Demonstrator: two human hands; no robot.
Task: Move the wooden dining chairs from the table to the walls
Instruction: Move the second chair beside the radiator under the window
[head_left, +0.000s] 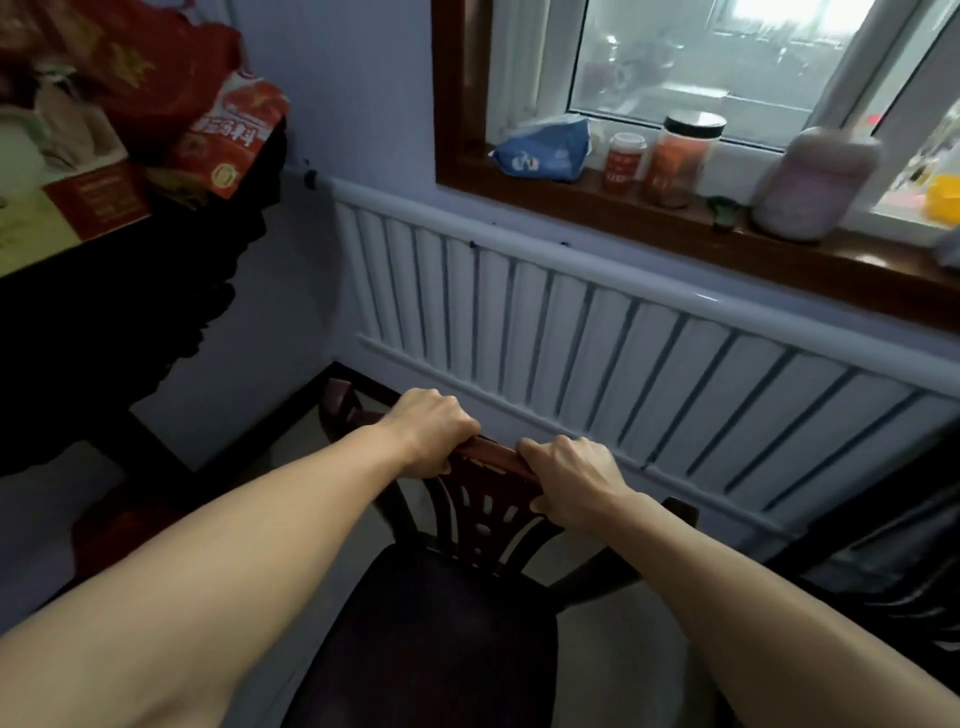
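A dark wooden dining chair (483, 512) with a carved backrest and a dark padded seat stands right below me, its back facing the wall. My left hand (434, 436) grips the left part of the backrest's top rail. My right hand (569, 475) grips the right part of the same rail. The backrest sits close to the white radiator (623, 364) under the window, with a narrow gap between them. The chair's legs are hidden below the seat.
A dark cabinet (130, 312) with red bags and boxes on top stands at the left in the corner. The wooden window sill (810, 254) holds jars, a blue packet and a pink container. Another dark piece of furniture (893, 561) stands at the right.
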